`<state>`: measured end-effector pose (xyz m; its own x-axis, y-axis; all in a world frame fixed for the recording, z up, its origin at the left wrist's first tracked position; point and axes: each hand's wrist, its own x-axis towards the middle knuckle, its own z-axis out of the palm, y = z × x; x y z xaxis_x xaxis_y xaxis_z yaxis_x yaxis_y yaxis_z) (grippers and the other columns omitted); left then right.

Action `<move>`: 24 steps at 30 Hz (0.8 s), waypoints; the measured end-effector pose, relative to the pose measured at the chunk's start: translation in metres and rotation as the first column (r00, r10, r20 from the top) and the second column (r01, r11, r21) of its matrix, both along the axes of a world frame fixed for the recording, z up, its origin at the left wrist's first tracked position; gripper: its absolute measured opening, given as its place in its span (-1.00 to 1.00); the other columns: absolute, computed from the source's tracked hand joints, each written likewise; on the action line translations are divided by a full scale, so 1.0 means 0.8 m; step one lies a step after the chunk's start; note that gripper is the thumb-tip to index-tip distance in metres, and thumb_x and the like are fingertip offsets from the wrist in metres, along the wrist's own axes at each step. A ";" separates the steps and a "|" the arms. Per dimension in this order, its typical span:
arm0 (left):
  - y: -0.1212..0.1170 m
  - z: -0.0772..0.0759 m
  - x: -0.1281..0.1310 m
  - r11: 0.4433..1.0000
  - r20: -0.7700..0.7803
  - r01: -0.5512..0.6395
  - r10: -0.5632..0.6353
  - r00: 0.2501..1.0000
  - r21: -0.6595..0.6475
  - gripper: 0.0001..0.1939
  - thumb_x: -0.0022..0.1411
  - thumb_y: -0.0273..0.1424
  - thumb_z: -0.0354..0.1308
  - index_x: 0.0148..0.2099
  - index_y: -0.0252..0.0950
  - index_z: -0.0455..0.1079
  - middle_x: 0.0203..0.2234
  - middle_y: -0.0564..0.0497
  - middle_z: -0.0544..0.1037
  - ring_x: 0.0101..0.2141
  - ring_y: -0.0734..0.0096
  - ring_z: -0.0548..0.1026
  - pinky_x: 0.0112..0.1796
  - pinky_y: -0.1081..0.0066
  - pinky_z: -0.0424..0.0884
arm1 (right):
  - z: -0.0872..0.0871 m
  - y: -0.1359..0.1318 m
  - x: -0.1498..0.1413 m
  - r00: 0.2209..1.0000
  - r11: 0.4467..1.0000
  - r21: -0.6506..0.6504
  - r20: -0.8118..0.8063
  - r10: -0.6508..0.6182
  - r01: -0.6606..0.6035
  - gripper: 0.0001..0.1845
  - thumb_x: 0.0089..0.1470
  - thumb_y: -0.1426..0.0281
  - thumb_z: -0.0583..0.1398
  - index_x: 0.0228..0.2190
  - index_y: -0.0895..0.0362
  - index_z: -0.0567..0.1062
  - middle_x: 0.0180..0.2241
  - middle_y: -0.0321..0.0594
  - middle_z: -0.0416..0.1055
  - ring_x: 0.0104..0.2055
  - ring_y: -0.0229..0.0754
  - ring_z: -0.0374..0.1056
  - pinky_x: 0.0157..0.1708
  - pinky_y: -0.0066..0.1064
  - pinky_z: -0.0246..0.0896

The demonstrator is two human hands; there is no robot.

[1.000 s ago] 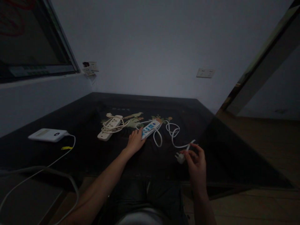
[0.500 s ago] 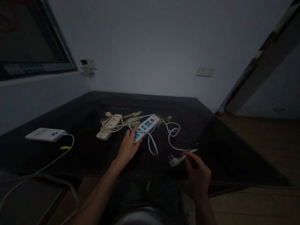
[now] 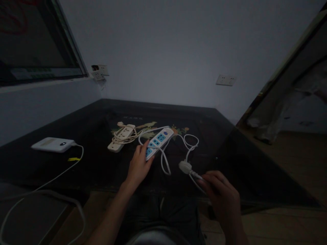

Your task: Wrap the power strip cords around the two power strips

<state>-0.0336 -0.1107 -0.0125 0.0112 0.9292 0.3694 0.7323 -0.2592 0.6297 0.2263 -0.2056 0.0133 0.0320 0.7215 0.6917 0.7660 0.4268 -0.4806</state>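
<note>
A white power strip with blue sockets (image 3: 161,137) lies aslant on the dark table, part of its own cord looped over it. My left hand (image 3: 138,162) grips its near end, thumb and fingers on either side. In my right hand (image 3: 220,188) the white power cord (image 3: 196,175) is pinched just behind its plug (image 3: 185,167). The plug's rounded back faces me and its prongs are hidden. Between strip and plug, the cord curls in a loop on the table. To the left rests a cream power strip (image 3: 119,145) wrapped in its own cord.
A white power bank (image 3: 52,145) with a cable lies at the table's left, near a yellow tag (image 3: 74,159). Wall sockets (image 3: 226,80) sit above the back edge, more (image 3: 100,72) by the window. Beyond the doorway at right stands a blurred person (image 3: 288,105).
My right hand has come nearer and slightly right, turning the plug so its back shows. The cord now hangs below it. A blurred person has appeared in the doorway. My left hand keeps its grip.
</note>
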 end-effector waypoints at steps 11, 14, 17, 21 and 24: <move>-0.018 0.017 0.015 0.997 0.054 0.064 -0.066 0.996 0.033 -0.37 0.27 -0.34 0.01 0.34 -0.09 -0.05 0.03 -0.08 0.25 0.02 0.19 0.35 0.00 0.23 0.33 | 0.015 -0.008 -0.068 0.946 0.914 -0.309 -0.270 0.181 -0.263 -0.77 0.10 0.25 0.19 -0.46 0.12 0.56 -0.54 -0.28 0.51 -0.52 -0.26 0.40 -0.53 -0.54 0.22; -0.023 0.020 0.016 0.997 0.080 0.058 -0.062 0.995 0.049 -0.36 0.25 -0.36 0.04 0.33 -0.08 -0.05 0.03 -0.07 0.25 0.03 0.21 0.34 0.02 0.25 0.31 | 0.008 -0.006 -0.063 0.958 0.921 -0.317 -0.242 0.153 -0.227 -0.76 0.10 0.24 0.18 -0.46 0.11 0.55 -0.55 -0.29 0.49 -0.52 -0.26 0.38 -0.53 -0.53 0.20; -0.028 0.021 0.017 0.996 0.122 0.061 -0.069 0.990 0.067 -0.37 0.25 -0.35 0.05 0.33 -0.08 -0.02 0.03 -0.07 0.26 0.03 0.21 0.34 0.03 0.25 0.30 | 0.000 -0.004 -0.060 0.972 0.934 -0.306 -0.200 0.125 -0.183 -0.76 0.10 0.22 0.18 -0.45 0.09 0.55 -0.54 -0.28 0.48 -0.52 -0.25 0.37 -0.53 -0.52 0.19; -0.035 0.026 0.018 0.994 0.160 0.073 -0.086 0.983 0.084 -0.39 0.25 -0.33 0.06 0.31 -0.10 0.01 0.02 -0.08 0.26 0.04 0.20 0.34 0.05 0.23 0.29 | -0.008 -0.003 -0.067 0.980 0.935 -0.319 -0.168 0.104 -0.154 -0.75 0.13 0.22 0.16 -0.44 0.09 0.54 -0.54 -0.28 0.47 -0.52 -0.26 0.37 -0.52 -0.51 0.19; -0.040 0.032 0.018 0.994 0.174 0.070 -0.085 0.981 0.087 -0.40 0.25 -0.34 0.06 0.31 -0.09 0.02 0.03 -0.08 0.26 0.05 0.19 0.34 0.06 0.21 0.28 | -0.007 -0.003 -0.074 0.977 0.937 -0.311 -0.183 0.106 -0.160 -0.74 0.14 0.24 0.15 -0.46 0.11 0.52 -0.57 -0.29 0.45 -0.55 -0.28 0.34 -0.57 -0.53 0.15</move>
